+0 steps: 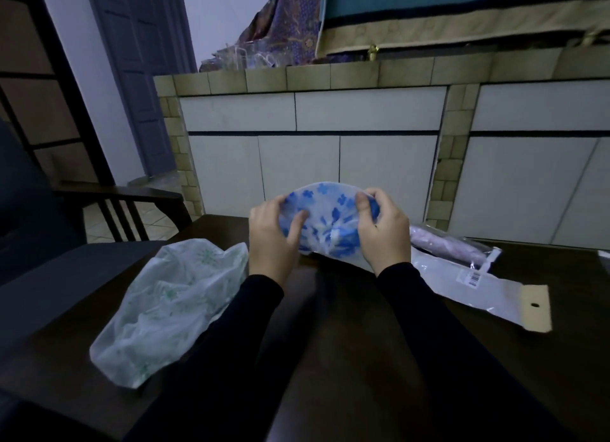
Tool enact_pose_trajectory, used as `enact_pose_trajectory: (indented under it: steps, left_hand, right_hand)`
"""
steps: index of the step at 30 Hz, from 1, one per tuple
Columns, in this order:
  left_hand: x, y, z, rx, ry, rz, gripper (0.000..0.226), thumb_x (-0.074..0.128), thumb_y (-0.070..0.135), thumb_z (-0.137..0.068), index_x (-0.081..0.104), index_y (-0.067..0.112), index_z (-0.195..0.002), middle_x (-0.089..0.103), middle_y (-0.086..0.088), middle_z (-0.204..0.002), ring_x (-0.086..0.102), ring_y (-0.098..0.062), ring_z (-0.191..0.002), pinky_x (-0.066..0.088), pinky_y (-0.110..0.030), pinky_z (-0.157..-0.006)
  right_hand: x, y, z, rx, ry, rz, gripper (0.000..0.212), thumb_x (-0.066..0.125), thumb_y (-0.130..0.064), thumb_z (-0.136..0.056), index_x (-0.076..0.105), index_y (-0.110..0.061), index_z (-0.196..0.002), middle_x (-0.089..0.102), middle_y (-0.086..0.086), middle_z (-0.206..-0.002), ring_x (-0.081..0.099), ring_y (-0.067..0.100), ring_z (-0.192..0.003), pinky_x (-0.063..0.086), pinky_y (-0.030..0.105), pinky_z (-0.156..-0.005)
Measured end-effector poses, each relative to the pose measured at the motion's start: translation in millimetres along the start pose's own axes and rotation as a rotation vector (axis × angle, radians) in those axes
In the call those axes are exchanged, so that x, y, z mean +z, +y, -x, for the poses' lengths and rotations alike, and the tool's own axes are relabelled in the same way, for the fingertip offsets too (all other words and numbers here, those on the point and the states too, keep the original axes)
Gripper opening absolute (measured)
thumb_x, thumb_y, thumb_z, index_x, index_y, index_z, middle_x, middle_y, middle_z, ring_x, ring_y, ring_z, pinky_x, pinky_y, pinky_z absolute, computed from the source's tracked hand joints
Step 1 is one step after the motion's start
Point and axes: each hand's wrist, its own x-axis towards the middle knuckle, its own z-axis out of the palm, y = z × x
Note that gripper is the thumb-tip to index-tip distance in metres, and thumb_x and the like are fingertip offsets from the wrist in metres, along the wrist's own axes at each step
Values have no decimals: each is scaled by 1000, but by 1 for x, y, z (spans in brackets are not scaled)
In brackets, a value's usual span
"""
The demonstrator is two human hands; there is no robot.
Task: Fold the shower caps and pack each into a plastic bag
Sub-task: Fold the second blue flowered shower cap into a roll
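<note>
1. Here the blue shower cap (325,219) hangs just above the far part of the table (346,359), its long axis running left to right between both hands.
2. The left hand (272,237) and right hand (383,230) each grasp one end, fingers (364,207) curled into the plastic.
3. The empty plastic bag (475,290) lies to the right, nearer the right hand.
4. The green shower cap (168,306) waits loose on the left.
</note>
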Motion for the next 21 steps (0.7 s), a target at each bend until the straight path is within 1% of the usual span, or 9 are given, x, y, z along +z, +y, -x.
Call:
enact_pose_trajectory:
  steps: [4,7,10,12,14,15,17,19,21]
  left_hand:
    - [-4,23,-20,-5,-9,54,22,70,32,-86,59,13,-90,52,3,-88,48,-13,-88,35,-19,-74]
    - [-8,44,-32,-99,-83,145,28,68,41,-86,54,16,-83,62,1,-82,56,-13,-74,41,-24,-64]
    - [-11,54,-36,-196,-229,134,31,70,40,-83,52,17,-70,59,5,-67,51,-6,-58,40,-21,-55]
    - [-12,53,-30,-272,-383,114,34,72,35,-82,51,16,-63,55,9,-57,47,2,-49,37,-17,-50]
    - [-9,50,-15,-387,-590,83,33,72,33,-82,55,16,-59,54,7,-55,49,-4,-52,39,-19,-53]
    - [-7,48,-7,-457,-669,153,30,73,32,-82,60,16,-61,58,5,-58,53,-9,-58,43,-22,-58]
    - [-5,48,12,-654,-725,566,14,72,24,-78,69,11,-72,66,-4,-68,62,-20,-66,49,-26,-64]
    - [-7,51,25,-800,-736,986,14,60,14,-74,71,8,-79,67,-10,-76,64,-23,-65,52,-26,-60]
    - [-7,50,36,-777,-782,1123,28,48,3,-83,75,13,-79,68,-10,-80,66,-22,-71,54,-27,-64]
  right_hand:
    - [-25,-16,-6,48,36,-51,21,50,-32,-98,55,-19,-83,52,-9,-66,49,8,-63,38,20,-56]
    - [-43,-17,-22,153,11,-121,27,55,-30,-95,59,-12,-76,56,3,-65,50,15,-64,39,26,-60]
    - [-69,-1,-36,388,-174,-162,37,69,-33,-83,64,2,-73,63,16,-71,52,19,-72,40,30,-69]
    - [-85,15,-34,566,-360,-51,34,73,-36,-78,65,-2,-74,63,13,-77,54,22,-76,43,33,-70]
    - [-94,29,-20,751,-548,82,39,71,-41,-77,68,-4,-90,63,8,-83,54,23,-77,42,32,-64]
    - [-96,37,-12,827,-606,51,46,70,-42,-78,68,-4,-103,64,8,-87,54,25,-79,41,32,-64]
    - [-100,54,3,929,-645,-178,37,64,-34,-87,65,-8,-114,69,10,-99,62,27,-87,46,34,-75]
    - [-104,68,13,1034,-565,-395,28,66,-25,-85,67,-9,-108,71,10,-102,66,27,-91,50,35,-81]
    - [-107,74,20,1126,-542,-409,13,64,-16,-82,65,-6,-89,71,9,-85,65,25,-80,49,32,-75]
